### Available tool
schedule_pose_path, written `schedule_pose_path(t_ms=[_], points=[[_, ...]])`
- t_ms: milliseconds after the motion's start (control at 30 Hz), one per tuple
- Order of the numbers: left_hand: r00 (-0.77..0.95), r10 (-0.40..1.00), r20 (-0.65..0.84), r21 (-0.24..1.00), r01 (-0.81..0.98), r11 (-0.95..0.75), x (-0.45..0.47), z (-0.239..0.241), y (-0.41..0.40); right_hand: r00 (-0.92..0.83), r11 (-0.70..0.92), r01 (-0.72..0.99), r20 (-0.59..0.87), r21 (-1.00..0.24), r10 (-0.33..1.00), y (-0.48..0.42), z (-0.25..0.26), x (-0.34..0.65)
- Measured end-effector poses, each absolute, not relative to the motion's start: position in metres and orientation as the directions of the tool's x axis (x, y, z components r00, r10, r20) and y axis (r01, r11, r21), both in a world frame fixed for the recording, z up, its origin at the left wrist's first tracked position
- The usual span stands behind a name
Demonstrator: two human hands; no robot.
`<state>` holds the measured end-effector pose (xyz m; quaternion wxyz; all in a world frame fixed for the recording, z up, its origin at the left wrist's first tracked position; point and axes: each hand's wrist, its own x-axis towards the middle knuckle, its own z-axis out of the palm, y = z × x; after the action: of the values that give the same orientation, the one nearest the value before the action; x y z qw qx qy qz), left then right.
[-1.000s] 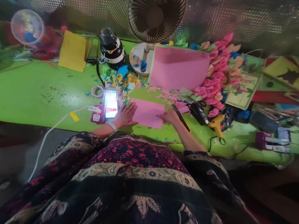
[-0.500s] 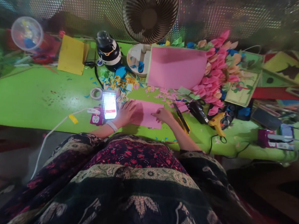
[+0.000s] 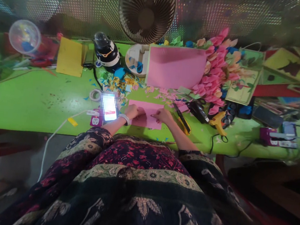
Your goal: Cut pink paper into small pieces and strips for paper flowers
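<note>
A small pink paper sheet (image 3: 147, 108) lies on the green table (image 3: 33, 100) just in front of me. My left hand (image 3: 132, 111) rests on the sheet's left part with its fingers curled onto the paper. My right hand (image 3: 163, 115) presses on the sheet's right edge, fingers bent down on it. A lit phone (image 3: 109, 107) lies just left of my left wrist. A black and yellow cutter (image 3: 181, 119) lies on the table to the right of my right hand.
A larger pink sheet (image 3: 176, 67) leans behind, beside a heap of pink paper flowers (image 3: 215, 76). A fan (image 3: 146, 13) stands at the back. Paper scraps (image 3: 121, 82), a tape roll (image 3: 96, 94), a yellow sheet (image 3: 70, 57), a glue gun (image 3: 217, 121) and cables crowd the table.
My left hand has slid right from the sheet's left edge onto the paper and its fingers have curled. My right hand has shifted a little left along the sheet.
</note>
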<state>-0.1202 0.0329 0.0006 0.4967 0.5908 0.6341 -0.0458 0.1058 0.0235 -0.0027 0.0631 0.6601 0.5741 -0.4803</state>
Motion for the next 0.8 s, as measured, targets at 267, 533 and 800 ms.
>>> schedule_pose_path(t_ms=[267,533,800], points=[[0.115,0.64,-0.76,0.369,0.887,0.278,-0.164,0.023,0.046,-0.107,-0.375,0.799,-0.724,-0.471,0.681,0.025,-0.004,0.106],[0.119,0.843,-0.525,0.127,0.99,-0.061,-0.159,0.034,0.037,-0.123,-0.379,0.764,-0.695,-0.522,0.709,0.018,-0.012,0.106],[0.408,0.905,-0.115,0.373,0.863,-0.342,-0.128,-0.007,0.022,0.196,-0.217,0.901,-0.094,-0.375,0.976,-0.025,-0.013,0.183]])
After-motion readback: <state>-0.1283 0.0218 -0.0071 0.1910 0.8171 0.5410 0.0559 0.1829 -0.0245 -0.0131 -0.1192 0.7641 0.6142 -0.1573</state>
